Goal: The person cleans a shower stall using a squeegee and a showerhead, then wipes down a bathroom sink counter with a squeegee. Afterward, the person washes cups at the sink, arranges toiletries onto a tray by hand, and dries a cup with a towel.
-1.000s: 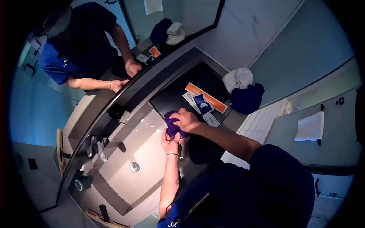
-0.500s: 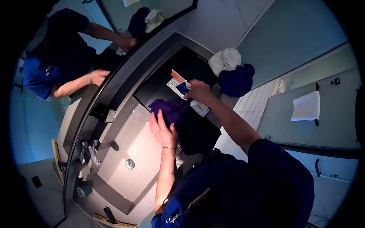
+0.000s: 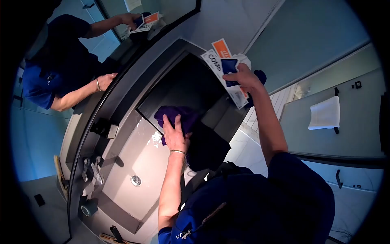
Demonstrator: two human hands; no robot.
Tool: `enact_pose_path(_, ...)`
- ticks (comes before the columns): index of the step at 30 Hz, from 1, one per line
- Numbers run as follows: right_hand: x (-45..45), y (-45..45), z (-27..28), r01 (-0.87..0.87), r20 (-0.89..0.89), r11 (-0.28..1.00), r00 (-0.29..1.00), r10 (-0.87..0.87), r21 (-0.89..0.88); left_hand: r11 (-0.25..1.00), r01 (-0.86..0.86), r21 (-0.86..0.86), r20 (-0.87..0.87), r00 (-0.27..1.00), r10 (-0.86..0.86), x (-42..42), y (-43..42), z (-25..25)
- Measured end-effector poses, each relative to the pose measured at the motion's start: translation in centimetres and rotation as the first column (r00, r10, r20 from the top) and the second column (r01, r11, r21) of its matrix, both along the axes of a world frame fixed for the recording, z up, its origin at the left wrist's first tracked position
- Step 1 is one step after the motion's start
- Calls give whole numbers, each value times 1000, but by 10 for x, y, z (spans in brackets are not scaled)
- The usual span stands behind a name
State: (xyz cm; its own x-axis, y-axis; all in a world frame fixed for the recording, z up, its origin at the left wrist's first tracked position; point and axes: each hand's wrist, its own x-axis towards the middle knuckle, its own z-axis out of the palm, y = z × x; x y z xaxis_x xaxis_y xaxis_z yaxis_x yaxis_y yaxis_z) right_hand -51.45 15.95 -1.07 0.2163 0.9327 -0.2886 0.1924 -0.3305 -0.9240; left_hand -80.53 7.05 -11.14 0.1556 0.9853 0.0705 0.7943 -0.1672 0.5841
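Note:
My left hand (image 3: 174, 134) lies on a bunched purple cloth (image 3: 183, 114), its fingers stretched and apart over the fabric. The cloth is at the edge of a black glossy panel (image 3: 172, 91), beside the pale basin (image 3: 134, 158). Up at the right, my right hand (image 3: 243, 77) grips several printed cards (image 3: 213, 61), fanned out. They are white with dark lettering, along with an orange card (image 3: 221, 48) and a dark blue piece (image 3: 230, 67). Behind that hand, a white cloth (image 3: 243, 60) and a dark blue cloth (image 3: 260, 76) are mostly hidden.
A large mirror (image 3: 48, 134) runs along the left and reflects the person. On the ledge stand a dark cup (image 3: 89, 208) and wrapped white items (image 3: 94, 179). A drain (image 3: 136, 181) sits in the basin. A white towel (image 3: 325, 114) hangs at the right.
My right hand has lifted the cards off the black panel and carried them up and to the right. My left hand stays on the purple cloth, shifted slightly.

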Motion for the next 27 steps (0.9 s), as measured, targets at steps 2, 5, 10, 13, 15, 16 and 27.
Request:
enact_pose_path(2, 6, -10, 12, 100, 132, 995, 986, -100, 0, 999, 43, -4, 137, 990, -42, 2, 19, -17)
enact_pose_path(5, 34, -18, -7, 192, 282, 981, 940, -192, 28, 988, 37, 151, 140, 988, -58, 18, 66, -31)
enact_pose_path(10, 50, -21, -30, 128, 113, 989, 984, -135, 71, 993, 114, 14, -132, 985, -111, 76, 151, -1)
enact_pose_path(13, 50, -9, -45, 58, 166, 991, 983, -77, 117, 970, 244, -5, -246, 940, -238, 113, 165, 6)
enact_pose_path(15, 53, 1, -64, -69, 357, 971, 934, -18, 230, 926, 377, 30, -214, 907, -362, 126, 161, -3)
enact_pose_path(16, 55, 0, -73, -49, 439, 984, 898, -30, 168, 891, 451, 52, -181, 882, -435, 131, 157, -13)
enact_pose_path(27, 55, 11, -77, -20, 619, 985, 780, -92, 172, 799, 543, 259, 167, 789, -591, 71, 89, 17)
